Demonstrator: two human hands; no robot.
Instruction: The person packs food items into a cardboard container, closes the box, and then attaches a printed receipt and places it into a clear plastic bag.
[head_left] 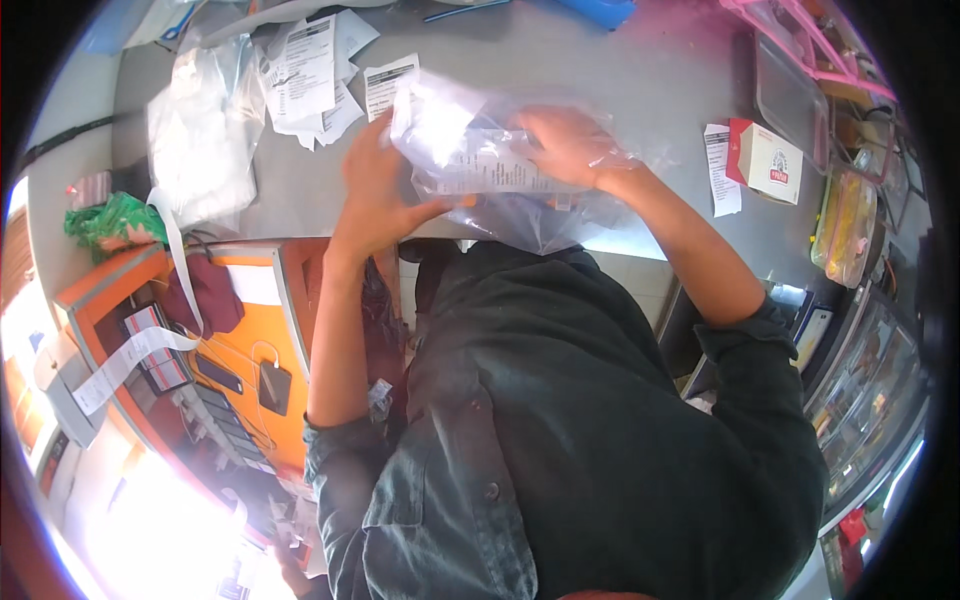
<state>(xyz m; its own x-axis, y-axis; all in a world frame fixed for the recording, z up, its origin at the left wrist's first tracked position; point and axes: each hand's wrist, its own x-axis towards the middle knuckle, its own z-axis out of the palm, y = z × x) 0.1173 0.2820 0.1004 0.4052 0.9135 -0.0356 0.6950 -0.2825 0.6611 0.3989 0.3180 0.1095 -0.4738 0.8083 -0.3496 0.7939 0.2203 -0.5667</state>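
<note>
A transparent plastic bag (540, 225) hangs crumpled between my hands at the near edge of the grey table. Inside or behind its film shows a printed paper slip (490, 172), along with a small orange patch too obscured to identify. My left hand (378, 195), smeared by motion, grips the bag's left side, thumb stretched toward its lower part and fingers at its upper edge. My right hand (570, 145) has its fingers bent at the bag's right side, with film over part of it. Whether that hand is inside the bag I cannot tell.
Printed slips (303, 75) lie on the grey table (660, 90), beside a stack of plastic bags (205, 135). At right are a red-and-white box (768, 163) and a pink rack (800, 35). A green bag (115, 225) and a paper strip (140, 355) are at left.
</note>
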